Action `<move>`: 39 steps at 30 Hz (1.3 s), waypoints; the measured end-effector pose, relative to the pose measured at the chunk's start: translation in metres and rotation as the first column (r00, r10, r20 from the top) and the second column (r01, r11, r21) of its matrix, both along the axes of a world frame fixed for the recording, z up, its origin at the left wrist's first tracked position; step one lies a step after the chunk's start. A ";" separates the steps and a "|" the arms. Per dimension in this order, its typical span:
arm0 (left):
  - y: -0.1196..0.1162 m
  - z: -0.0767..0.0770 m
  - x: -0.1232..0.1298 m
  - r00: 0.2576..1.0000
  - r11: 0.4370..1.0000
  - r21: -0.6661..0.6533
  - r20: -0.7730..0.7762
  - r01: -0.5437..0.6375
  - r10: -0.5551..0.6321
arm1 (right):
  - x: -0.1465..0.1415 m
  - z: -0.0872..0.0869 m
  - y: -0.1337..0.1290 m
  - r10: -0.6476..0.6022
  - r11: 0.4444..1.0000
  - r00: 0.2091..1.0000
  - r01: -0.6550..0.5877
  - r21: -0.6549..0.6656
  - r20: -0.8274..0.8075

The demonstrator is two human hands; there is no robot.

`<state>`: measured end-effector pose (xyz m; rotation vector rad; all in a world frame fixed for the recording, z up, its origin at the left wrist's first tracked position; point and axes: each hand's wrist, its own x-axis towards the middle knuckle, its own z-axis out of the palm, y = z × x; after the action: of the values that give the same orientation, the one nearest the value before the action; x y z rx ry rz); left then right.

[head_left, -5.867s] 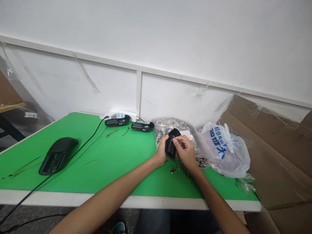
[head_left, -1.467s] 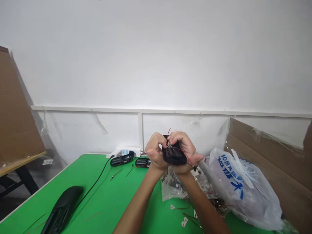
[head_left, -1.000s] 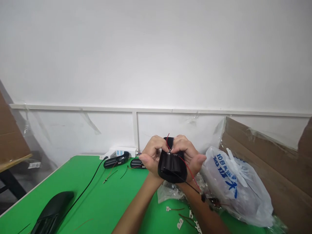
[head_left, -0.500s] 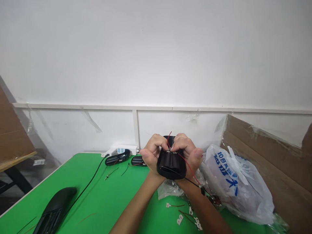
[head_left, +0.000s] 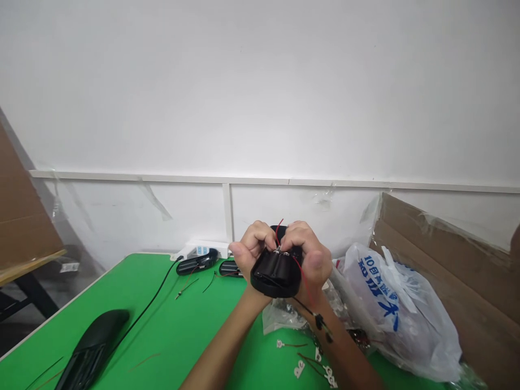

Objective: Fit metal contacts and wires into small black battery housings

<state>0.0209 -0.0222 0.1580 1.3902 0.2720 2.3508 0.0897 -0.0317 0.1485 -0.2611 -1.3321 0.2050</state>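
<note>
Both hands hold up one black casing with two dark cylinders side by side in it. My left hand grips its left side, fingers curled over the far part. My right hand wraps the right side in the same way, its fingertips close to those of the left by the cylinders' metal ends. A short red wire stands up between the hands. Another red wire runs down beside my right hand, and a black wire with small dark parts hangs over the right forearm.
On the green table lie a large black shell, two black devices by a white power strip, and small white tags with wires. At right are a full plastic bag and cardboard.
The casing has shifted slightly left and tilted, with both hands still around it. The hanging wire and its dark parts have swung left, onto my right forearm.
</note>
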 end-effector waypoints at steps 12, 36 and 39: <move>0.002 0.016 -0.029 0.971 0.996 -0.008 -0.221 0.091 -0.091 | 0.055 0.039 -0.017 0.156 0.964 0.798 0.005 -0.265 0.582; 0.008 0.005 -0.029 0.971 0.994 0.089 -0.235 0.068 -0.045 | 0.039 0.031 -0.013 0.294 0.921 0.837 -0.119 -0.371 0.461; 0.010 0.003 -0.022 0.989 0.998 0.046 -0.142 0.044 -0.037 | 0.035 0.026 -0.009 0.277 0.922 0.854 -0.107 -0.373 0.440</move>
<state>-0.0013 -0.0124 0.1612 1.5735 0.2239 2.2439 0.1246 -0.0411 0.1747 -0.4901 -1.8289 0.5736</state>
